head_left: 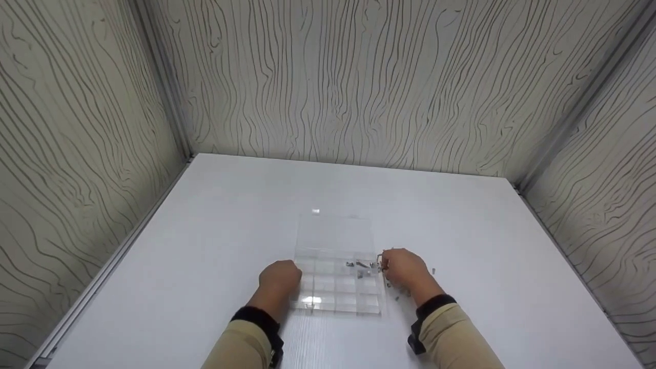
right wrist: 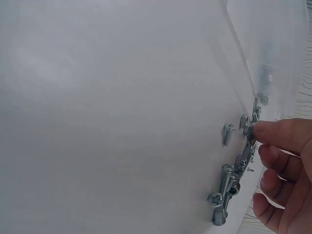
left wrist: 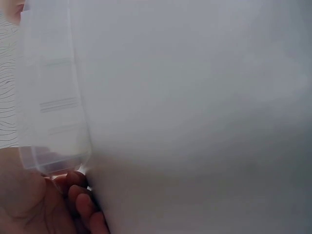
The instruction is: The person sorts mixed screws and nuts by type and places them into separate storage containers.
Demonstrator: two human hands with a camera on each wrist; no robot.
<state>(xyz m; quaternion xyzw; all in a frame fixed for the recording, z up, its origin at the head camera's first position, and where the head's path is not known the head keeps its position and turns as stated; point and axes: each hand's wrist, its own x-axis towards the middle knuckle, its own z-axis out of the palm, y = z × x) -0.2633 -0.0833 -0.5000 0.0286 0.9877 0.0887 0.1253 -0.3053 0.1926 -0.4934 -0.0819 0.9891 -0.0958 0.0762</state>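
A clear plastic compartment box (head_left: 324, 283) lies on the white table with its lid (head_left: 335, 233) laid back. My left hand (head_left: 280, 279) grips the box's left side; its curled fingers (left wrist: 86, 207) show by the box's end in the left wrist view. At the right side, my right hand (head_left: 405, 266) has its fingertips among small metal parts, and its thumb (right wrist: 280, 131) and a hidden finger seem to pinch a small metal fastener (right wrist: 248, 129). Loose screws (right wrist: 226, 180) and nuts (right wrist: 243, 120) lie beside it. Several metal pieces (head_left: 362, 265) sit in the box's upper right compartments.
One small metal piece (head_left: 433, 270) lies apart, right of my right hand. White tabletop (head_left: 220, 215) surrounds the box. Wood-patterned panels (head_left: 338, 82) stand behind and at both sides, with metal frame rails (head_left: 164, 77) at the corners.
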